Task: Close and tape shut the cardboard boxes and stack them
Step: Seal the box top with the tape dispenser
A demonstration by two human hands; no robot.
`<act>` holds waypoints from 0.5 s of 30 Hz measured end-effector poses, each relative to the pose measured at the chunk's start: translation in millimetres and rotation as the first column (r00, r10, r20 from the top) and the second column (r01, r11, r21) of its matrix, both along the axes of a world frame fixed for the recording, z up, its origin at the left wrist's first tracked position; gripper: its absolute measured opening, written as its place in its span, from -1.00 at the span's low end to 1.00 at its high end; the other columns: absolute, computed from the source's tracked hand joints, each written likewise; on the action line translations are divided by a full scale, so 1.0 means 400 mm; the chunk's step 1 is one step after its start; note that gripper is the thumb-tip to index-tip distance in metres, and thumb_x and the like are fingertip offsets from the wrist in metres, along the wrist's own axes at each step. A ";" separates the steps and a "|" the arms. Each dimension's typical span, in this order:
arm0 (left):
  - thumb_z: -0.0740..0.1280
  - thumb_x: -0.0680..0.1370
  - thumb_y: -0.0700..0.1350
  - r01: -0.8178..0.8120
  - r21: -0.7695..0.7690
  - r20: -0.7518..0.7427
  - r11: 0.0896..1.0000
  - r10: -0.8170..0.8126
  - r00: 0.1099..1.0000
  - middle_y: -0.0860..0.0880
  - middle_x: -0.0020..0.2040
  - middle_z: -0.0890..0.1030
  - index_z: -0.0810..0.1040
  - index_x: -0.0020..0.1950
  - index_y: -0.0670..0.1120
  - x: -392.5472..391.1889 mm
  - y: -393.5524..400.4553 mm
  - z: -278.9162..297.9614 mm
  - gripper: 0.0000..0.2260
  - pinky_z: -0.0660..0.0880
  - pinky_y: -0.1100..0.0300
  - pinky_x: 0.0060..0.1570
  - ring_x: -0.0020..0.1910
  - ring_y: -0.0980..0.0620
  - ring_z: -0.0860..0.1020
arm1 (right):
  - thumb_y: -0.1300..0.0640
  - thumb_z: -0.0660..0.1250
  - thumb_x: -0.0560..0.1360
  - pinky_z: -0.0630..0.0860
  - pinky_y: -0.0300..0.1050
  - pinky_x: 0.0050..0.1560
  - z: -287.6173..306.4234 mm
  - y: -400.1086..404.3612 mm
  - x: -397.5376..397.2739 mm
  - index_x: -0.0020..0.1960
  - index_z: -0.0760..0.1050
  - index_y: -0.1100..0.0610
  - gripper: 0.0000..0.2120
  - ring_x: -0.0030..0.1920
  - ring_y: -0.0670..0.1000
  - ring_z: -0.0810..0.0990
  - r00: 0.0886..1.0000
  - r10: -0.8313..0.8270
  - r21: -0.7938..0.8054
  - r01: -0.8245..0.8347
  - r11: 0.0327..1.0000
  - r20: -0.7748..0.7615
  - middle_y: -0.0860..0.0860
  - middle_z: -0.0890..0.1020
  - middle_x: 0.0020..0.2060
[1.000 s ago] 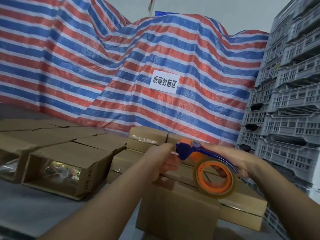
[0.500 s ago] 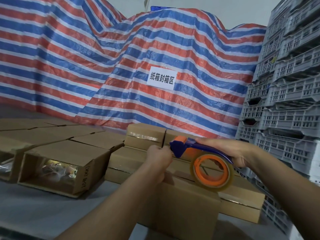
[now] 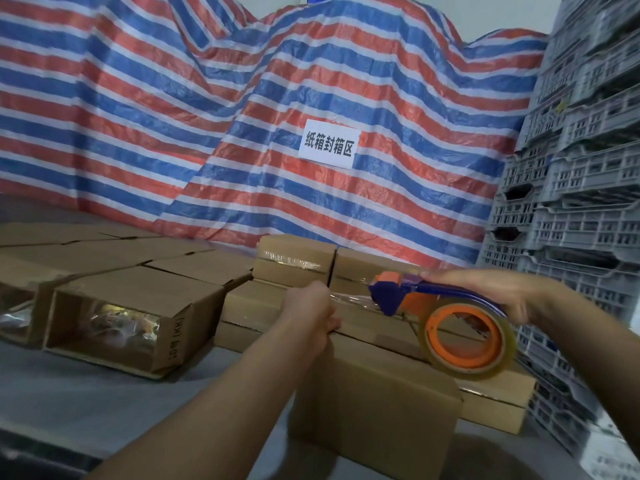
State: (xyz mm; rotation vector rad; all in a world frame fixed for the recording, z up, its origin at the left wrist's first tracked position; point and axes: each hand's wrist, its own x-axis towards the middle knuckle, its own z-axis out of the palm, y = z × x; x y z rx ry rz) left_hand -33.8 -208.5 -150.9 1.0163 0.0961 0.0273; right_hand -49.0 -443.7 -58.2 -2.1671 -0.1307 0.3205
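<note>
A closed cardboard box [image 3: 374,407] stands in front of me on the grey table. My right hand [image 3: 498,292] grips the handle of a blue tape dispenser [image 3: 394,296] with an orange-cored roll of clear tape [image 3: 467,341], held just above the box. My left hand [image 3: 313,310] pinches the free end of the tape strip [image 3: 353,299], stretched out left of the dispenser's mouth over the box's far top edge. Taped boxes [image 3: 294,258] are stacked behind it.
Open boxes [image 3: 135,320] with plastic-wrapped contents lie on their sides at the left, more closed ones behind them. Grey plastic crates [image 3: 581,209] tower at the right. A striped tarpaulin with a white sign [image 3: 327,148] hangs behind the table [image 3: 86,396].
My hands have drawn apart: the left one pulled a short length of clear tape out of the dispenser, which the right hand keeps above the box.
</note>
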 end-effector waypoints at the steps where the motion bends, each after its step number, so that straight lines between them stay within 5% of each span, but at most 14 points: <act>1: 0.09 0.58 -0.34 0.010 -0.014 0.002 1.000 -0.010 1.000 -0.09 -0.29 0.34 0.42 0.27 -0.26 0.003 0.007 0.001 -0.71 0.57 0.03 -0.17 -0.33 0.02 0.37 | -0.26 0.64 0.19 0.60 -0.06 -0.19 0.006 0.008 -0.002 0.22 0.52 0.27 -0.17 -0.26 0.06 0.65 1.000 0.009 0.003 -0.009 1.000 -0.011 0.17 0.67 -0.16; 4: 0.10 0.53 -0.40 0.049 -0.023 -0.015 0.999 -0.050 0.999 -0.10 -0.33 0.31 0.41 -0.11 -0.23 -0.005 0.027 0.002 -0.85 0.56 0.02 -0.25 -0.35 0.02 0.36 | -0.19 0.52 0.35 0.59 -0.11 -0.27 0.026 0.029 -0.015 0.17 0.51 0.26 -0.38 -0.31 0.03 0.65 0.997 0.025 0.008 -0.024 1.000 -0.079 0.13 0.67 -0.21; 7: 0.06 0.50 -0.44 0.058 0.000 -0.016 0.998 -0.058 0.998 -0.10 -0.39 0.28 0.31 -0.33 -0.21 -0.006 0.033 0.002 -0.75 0.53 0.03 -0.27 -0.38 -0.01 0.34 | -0.18 0.50 0.35 0.59 -0.13 -0.29 0.020 0.042 -0.020 0.18 0.52 0.25 -0.38 -0.33 0.01 0.63 0.996 0.034 -0.008 -0.035 0.999 -0.086 0.13 0.66 -0.23; 12: 0.06 0.53 -0.42 0.092 0.064 0.001 0.994 -0.092 0.996 -0.07 -0.48 0.29 0.32 -0.33 -0.18 -0.009 0.041 0.005 -0.72 0.59 -0.03 -0.07 -0.40 0.03 0.30 | -0.24 0.51 0.31 0.56 -0.16 -0.29 0.013 0.045 -0.023 0.20 0.53 0.24 -0.32 -0.33 0.00 0.61 0.998 0.038 -0.059 -0.041 0.997 -0.054 0.12 0.66 -0.21; 15: 0.19 0.56 -0.33 0.092 0.346 -0.001 0.934 -0.098 0.995 -0.10 -0.35 0.45 0.43 -0.19 -0.21 -0.004 0.083 0.010 -0.86 0.58 0.16 -0.44 -0.41 0.04 0.42 | -0.28 0.51 0.30 0.56 -0.18 -0.29 0.011 0.047 -0.022 0.34 0.46 0.27 -0.17 -0.31 0.00 0.60 0.998 0.052 -0.114 -0.054 0.992 -0.020 0.11 0.64 -0.21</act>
